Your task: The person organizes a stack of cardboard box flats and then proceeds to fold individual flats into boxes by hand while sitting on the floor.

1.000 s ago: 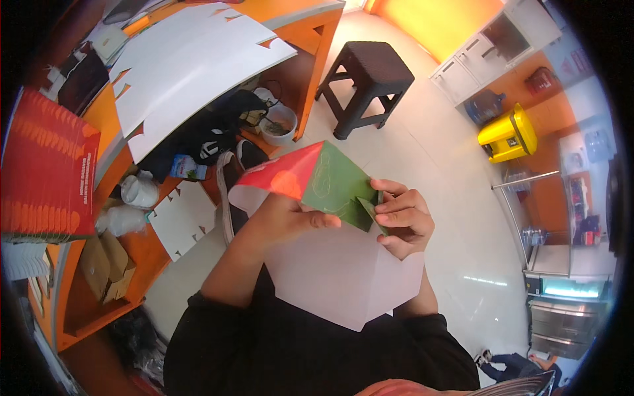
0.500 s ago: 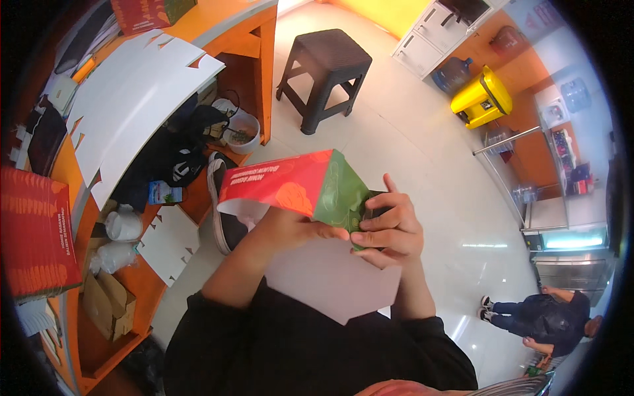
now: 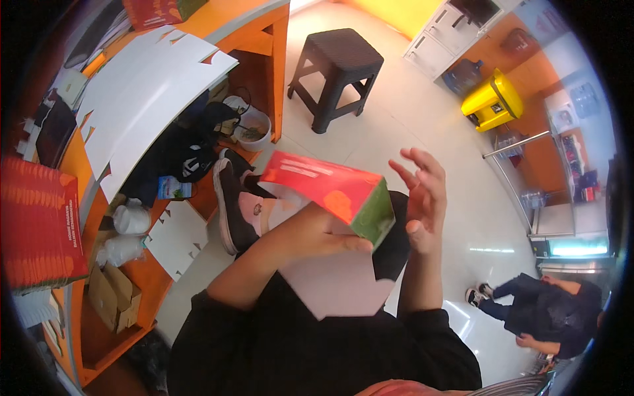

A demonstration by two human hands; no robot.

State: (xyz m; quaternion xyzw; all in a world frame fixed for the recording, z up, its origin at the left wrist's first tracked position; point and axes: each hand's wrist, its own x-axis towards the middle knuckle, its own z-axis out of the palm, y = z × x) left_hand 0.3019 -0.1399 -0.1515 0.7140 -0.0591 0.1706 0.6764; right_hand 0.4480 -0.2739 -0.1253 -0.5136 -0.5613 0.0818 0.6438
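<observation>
A partly folded cardboard box [image 3: 330,186], red on one side and green on its end, is held over my lap. Its pale inner flap hangs down toward my shirt. My left hand [image 3: 327,236] grips the box near its green end, the thumb lying along the edge and the other fingers hidden inside or behind the card. My right hand [image 3: 426,198] is raised just right of the green end, apart from it, with its fingers spread and nothing in them.
To the left, an orange counter [image 3: 281,72] bears flat white card sheets [image 3: 152,86] and a stack of red boxes [image 3: 43,224]. A dark stool [image 3: 343,53] stands ahead. Rightward are a yellow bin [image 3: 492,102], a metal rack [image 3: 522,144] and another person [image 3: 555,310].
My right hand has let go of the box's green end and moved up and right, its fingers opening. The box has tilted, its green end lower, still in my left hand.
</observation>
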